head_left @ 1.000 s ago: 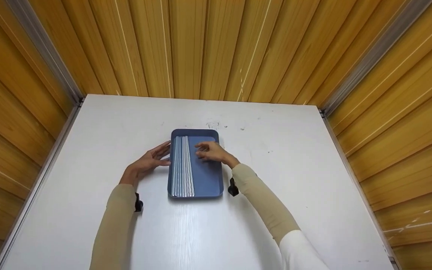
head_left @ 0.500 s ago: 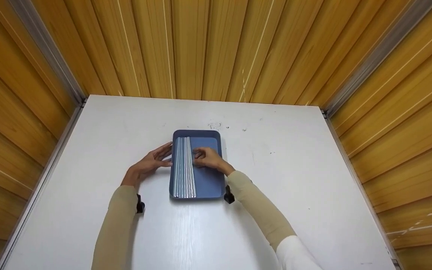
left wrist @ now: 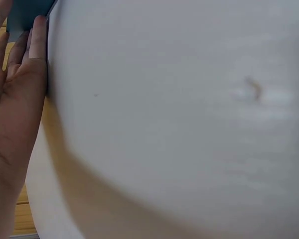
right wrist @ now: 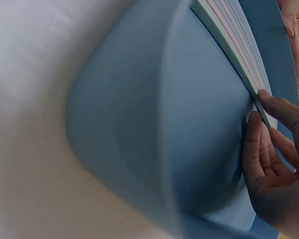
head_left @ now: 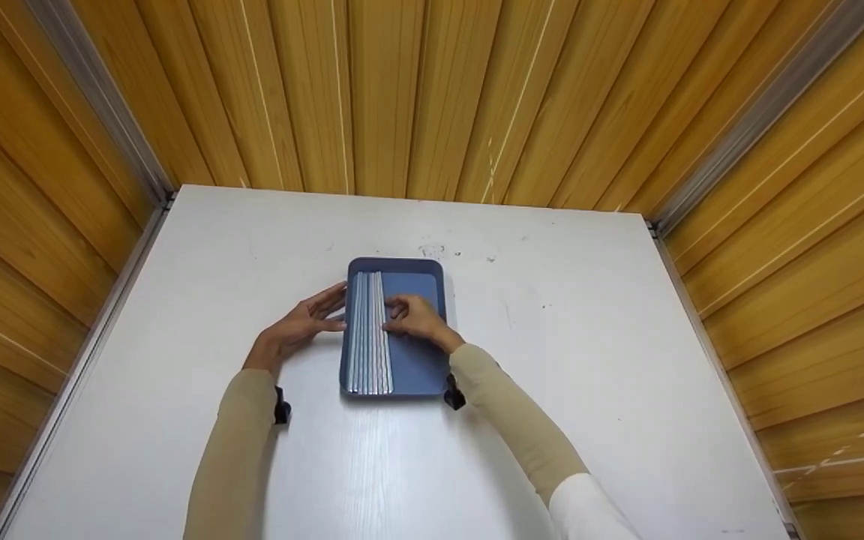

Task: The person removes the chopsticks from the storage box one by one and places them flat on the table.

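R grip point(head_left: 417, 318): fingers part-curled, thumb on outer strip point(right wrist: 229, 50); can't tell if it's pinched. L grip point(head_left: 299, 324): open-ish, fingertips vs tray point(head_left: 417, 367). Row of strips point(head_left: 369, 330) in tray's L half, tray on counter point(head_left: 627, 337). Risk IMO: too much sideways push fans strips or skids tray.

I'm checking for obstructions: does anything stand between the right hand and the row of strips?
Nothing visible does: inside the blue tray, the right hand directly touches the nearest strip.
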`<state>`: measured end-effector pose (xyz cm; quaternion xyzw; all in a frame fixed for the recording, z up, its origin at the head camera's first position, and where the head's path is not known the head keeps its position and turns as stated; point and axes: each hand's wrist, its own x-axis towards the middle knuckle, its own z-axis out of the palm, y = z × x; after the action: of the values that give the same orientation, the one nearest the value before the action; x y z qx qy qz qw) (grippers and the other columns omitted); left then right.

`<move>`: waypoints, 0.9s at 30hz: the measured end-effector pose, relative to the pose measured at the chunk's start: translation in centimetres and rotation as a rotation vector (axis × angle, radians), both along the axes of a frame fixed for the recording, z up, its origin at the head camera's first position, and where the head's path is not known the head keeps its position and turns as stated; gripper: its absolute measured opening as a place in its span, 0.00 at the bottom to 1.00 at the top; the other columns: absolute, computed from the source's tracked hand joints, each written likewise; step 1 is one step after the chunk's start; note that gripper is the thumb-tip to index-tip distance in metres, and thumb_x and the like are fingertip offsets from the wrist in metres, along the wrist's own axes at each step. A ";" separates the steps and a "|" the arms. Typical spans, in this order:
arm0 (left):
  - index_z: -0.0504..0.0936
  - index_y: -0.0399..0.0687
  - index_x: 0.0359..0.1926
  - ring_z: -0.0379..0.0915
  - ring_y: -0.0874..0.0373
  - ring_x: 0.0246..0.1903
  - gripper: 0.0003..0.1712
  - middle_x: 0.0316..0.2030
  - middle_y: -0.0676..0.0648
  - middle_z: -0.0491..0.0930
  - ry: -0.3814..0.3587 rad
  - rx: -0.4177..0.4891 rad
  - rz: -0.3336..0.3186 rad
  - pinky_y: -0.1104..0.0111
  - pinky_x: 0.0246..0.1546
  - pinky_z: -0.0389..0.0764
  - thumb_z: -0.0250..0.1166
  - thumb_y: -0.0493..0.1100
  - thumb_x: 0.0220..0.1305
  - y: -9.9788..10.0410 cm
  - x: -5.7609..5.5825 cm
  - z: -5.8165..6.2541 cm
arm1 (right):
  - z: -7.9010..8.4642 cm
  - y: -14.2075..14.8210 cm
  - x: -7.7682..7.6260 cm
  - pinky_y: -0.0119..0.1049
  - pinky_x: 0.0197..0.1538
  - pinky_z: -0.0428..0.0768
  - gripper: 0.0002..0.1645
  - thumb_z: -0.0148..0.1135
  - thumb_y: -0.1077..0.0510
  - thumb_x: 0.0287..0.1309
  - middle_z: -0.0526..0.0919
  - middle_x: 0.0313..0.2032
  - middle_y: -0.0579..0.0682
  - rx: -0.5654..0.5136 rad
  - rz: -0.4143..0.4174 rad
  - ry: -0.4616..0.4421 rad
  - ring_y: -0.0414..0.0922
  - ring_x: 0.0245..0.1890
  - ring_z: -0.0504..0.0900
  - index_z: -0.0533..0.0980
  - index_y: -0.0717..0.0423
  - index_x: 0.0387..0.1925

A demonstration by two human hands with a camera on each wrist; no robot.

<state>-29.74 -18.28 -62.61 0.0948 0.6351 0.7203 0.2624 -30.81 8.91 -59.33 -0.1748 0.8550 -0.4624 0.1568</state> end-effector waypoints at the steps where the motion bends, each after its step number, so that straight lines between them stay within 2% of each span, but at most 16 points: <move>1: 0.52 0.53 0.82 0.44 0.48 0.81 0.54 0.82 0.47 0.51 0.002 -0.001 0.000 0.53 0.82 0.50 0.71 0.30 0.61 0.0 0.0 0.1 | 0.0 -0.1 0.0 0.27 0.31 0.83 0.30 0.75 0.66 0.52 0.85 0.40 0.66 0.007 -0.006 0.010 0.37 0.30 0.79 0.78 0.72 0.56; 10: 0.53 0.54 0.82 0.45 0.48 0.81 0.54 0.81 0.47 0.52 -0.012 -0.004 0.007 0.52 0.82 0.49 0.72 0.31 0.61 0.0 -0.1 0.1 | 0.7 -0.8 0.4 0.24 0.25 0.78 0.27 0.74 0.68 0.51 0.87 0.32 0.62 0.040 -0.122 -0.005 0.34 0.18 0.75 0.79 0.73 0.54; 15: 0.54 0.56 0.81 0.46 0.49 0.81 0.53 0.81 0.48 0.52 -0.013 -0.024 0.023 0.52 0.82 0.49 0.72 0.31 0.61 0.2 0.0 0.1 | 0.7 -1.3 0.8 0.24 0.26 0.72 0.25 0.70 0.66 0.51 0.88 0.32 0.60 0.186 -0.175 0.113 0.35 0.21 0.74 0.82 0.69 0.53; 18: 0.54 0.55 0.81 0.46 0.48 0.81 0.53 0.81 0.47 0.52 -0.001 -0.034 0.014 0.52 0.82 0.49 0.71 0.31 0.62 0.4 0.0 0.0 | 0.6 -1.3 1.1 0.26 0.28 0.72 0.22 0.68 0.67 0.51 0.89 0.33 0.60 0.227 -0.203 0.164 0.37 0.24 0.75 0.83 0.68 0.51; 22: 0.53 0.54 0.81 0.45 0.47 0.81 0.53 0.81 0.46 0.51 0.007 -0.034 0.010 0.52 0.82 0.49 0.70 0.30 0.63 0.3 0.0 -0.2 | 0.5 -1.0 1.2 0.28 0.28 0.75 0.20 0.65 0.69 0.50 0.89 0.33 0.61 0.202 -0.197 0.200 0.39 0.26 0.77 0.84 0.69 0.48; 27: 0.54 0.54 0.81 0.46 0.48 0.81 0.52 0.81 0.46 0.52 0.004 -0.024 0.024 0.52 0.82 0.50 0.71 0.30 0.62 0.0 -0.1 -0.2 | 0.6 -0.6 1.1 0.26 0.27 0.76 0.20 0.65 0.68 0.52 0.89 0.33 0.63 0.126 -0.168 0.182 0.38 0.23 0.78 0.83 0.71 0.48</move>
<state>-29.87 -18.26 -62.84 0.0854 0.6452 0.7156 0.2538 -29.70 8.31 -58.76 -0.1338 0.9046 -0.4016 0.0500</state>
